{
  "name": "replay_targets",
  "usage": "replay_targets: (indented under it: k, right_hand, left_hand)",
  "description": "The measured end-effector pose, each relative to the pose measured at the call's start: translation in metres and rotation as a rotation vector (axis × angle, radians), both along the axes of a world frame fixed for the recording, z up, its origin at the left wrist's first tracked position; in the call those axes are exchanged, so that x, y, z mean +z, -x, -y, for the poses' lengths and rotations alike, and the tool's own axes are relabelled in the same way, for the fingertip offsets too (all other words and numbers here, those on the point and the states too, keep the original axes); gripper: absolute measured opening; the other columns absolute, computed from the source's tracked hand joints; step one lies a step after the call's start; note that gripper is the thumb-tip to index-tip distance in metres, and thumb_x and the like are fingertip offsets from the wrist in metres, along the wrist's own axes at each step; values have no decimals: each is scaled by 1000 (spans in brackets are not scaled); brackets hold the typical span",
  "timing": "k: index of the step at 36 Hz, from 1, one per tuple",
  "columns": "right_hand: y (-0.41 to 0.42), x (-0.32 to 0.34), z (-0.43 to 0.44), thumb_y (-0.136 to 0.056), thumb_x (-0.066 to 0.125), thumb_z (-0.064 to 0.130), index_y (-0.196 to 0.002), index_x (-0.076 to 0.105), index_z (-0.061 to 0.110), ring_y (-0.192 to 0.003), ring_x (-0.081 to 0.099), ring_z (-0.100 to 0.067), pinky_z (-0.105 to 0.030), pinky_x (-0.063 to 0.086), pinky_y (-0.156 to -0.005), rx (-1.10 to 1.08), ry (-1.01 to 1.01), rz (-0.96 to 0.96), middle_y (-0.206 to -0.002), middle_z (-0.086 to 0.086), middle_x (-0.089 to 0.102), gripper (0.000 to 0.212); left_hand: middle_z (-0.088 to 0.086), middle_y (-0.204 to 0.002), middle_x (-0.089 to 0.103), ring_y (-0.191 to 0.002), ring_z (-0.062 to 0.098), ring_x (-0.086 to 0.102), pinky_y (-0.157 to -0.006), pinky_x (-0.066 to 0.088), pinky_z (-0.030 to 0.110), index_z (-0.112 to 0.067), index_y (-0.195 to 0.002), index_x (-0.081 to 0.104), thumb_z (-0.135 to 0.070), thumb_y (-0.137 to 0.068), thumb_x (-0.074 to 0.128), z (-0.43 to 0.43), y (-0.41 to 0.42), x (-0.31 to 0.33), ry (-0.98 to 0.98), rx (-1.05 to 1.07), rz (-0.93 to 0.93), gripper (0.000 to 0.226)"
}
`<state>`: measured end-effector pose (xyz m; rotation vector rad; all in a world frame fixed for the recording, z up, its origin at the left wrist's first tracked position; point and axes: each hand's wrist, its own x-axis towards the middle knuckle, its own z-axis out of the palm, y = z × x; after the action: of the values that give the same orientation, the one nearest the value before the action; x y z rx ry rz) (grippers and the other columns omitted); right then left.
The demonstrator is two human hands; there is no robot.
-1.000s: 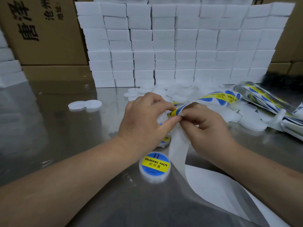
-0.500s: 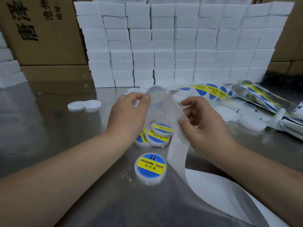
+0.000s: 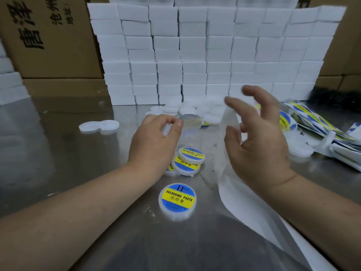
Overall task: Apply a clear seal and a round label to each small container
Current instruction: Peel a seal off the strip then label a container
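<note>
With the left hand (image 3: pixel 156 139), pinched a clear seal (image 3: pixel 190 122) by its left edge between thumb and forefinger, holding the round film up off the surface (image 3: pixel 58 163), above and behind a cluster of labelled containers (image 3: pixel 190 160). Held the right hand (image 3: pixel 257 137) raised just to the right of the seal, fingers spread and loosely bent, closed on nothing; found it blurred. Saw a white backing strip (image 3: pixel 224 184) rising from the lower right edge and passing close by that hand's thumb and forefinger; could not tell touching from merely near. Counted three tubs in the cluster, overlapping one another, each topped with a round blue-and-yellow label, the lowest partly hidden by the left wrist. Found a fourth labelled tub (image 3: pixel 177 200) lying alone nearer the body, between the two forearms, label up and reading SOLDERING PASTE. Spotted a heap of plain white containers (image 3: pixel 209 112) farther back, behind the seal, at the foot of a wall of stacked white boxes (image 3: pixel 214 55). Noted two more white round pieces (image 3: pixel 98 127) side by side and touching, well off to the left. Saw strips of round labels (image 3: pixel 316 124) piled at the right side of the surface, and brown cartons (image 3: pixel 48 40) printed with black characters behind on the left.
</note>
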<state>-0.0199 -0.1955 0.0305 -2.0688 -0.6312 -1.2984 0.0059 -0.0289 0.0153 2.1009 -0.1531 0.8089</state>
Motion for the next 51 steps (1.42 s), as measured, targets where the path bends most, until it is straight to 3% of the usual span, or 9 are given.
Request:
replay_targets:
  k: [4, 9, 14, 23, 31, 37, 42, 47, 51]
  right_hand:
    - [2, -2, 1, -71, 45, -4, -92, 72, 8, -69, 67, -25, -31, 52, -49, 82, 194, 45, -104, -12, 67, 37]
    - [3, 2, -1, -65, 47, -7, -97, 71, 12, -65, 60, -21, -31, 48, -46, 38, 173, -74, -130, -7, 55, 44]
    - [5, 3, -1, -66, 48, -6, -104, 69, 12, -58, 55, -17, -33, 48, -41, 36, 199, -31, -130, -7, 55, 47]
    - [3, 0, 1, -69, 39, 5, -74, 72, 6, -52, 64, -26, -29, 49, -41, 92, 266, 112, -75, -8, 70, 34]
    - [-1, -4, 3, -69, 45, 13, -73, 71, 15, -64, 51, -13, -29, 47, -58, 6, 135, -252, -75, 6, 61, 26]
    - [-3, -5, 4, -80, 35, 42, -73, 69, 14, -74, 53, -15, -32, 40, -67, 42, 16, -431, -76, 4, 57, 44]
    - [-7, -8, 6, -83, 34, 47, -55, 56, 38, -83, 59, -17, -38, 45, -76, 115, -147, -489, -78, 5, 64, 37]
    - [-10, -9, 6, -80, 42, 50, -62, 60, 14, -64, 50, -9, -32, 38, -62, 133, -263, -493, -65, 3, 55, 43]
    - [-13, -11, 8, -84, 58, 33, -58, 62, 31, -56, 46, 0, -24, 30, -57, 172, -305, -523, -58, 19, 53, 26]
  left_hand:
    - [-4, -92, 50, -88, 9, 46, -74, 32, 21, -31, -83, 55, -36, -89, 51, 1, 2, 0, -7, -16, 38, 8]
    - [-7, -91, 49, -84, 0, 42, -70, 29, 18, -42, -75, 50, -36, -87, 55, 1, 2, -1, -3, -40, 84, 14]
    - [-14, -85, 45, -86, 2, 44, -72, 31, 18, -41, -75, 49, -47, -80, 47, 3, 1, -1, 0, -38, 94, 8]
    - [-17, -82, 44, -85, 2, 44, -72, 31, 18, -23, -93, 63, -45, -82, 39, 2, 0, -3, -17, -38, 132, 35]
    - [-20, -84, 44, -85, -4, 42, -72, 30, 6, -45, -75, 46, -46, -81, 43, 1, 1, -4, -26, -65, 162, 7]
    - [-22, -88, 42, -92, 2, 45, -78, 29, 1, -30, -87, 54, -49, -78, 49, 1, 2, -3, -80, -62, 177, 22]
    - [-12, -93, 45, -95, 9, 47, -80, 31, 5, -26, -88, 56, -49, -72, 57, 4, 6, -1, -86, -74, 193, 28]
    - [-7, -95, 48, -94, 11, 48, -77, 31, 7, -16, -90, 64, -42, -68, 62, 6, 10, 1, -124, -58, 199, 35]
    - [-4, -96, 48, -94, 16, 50, -77, 33, 16, -12, -90, 65, -41, -63, 68, 8, 12, 3, -170, -54, 206, 40]
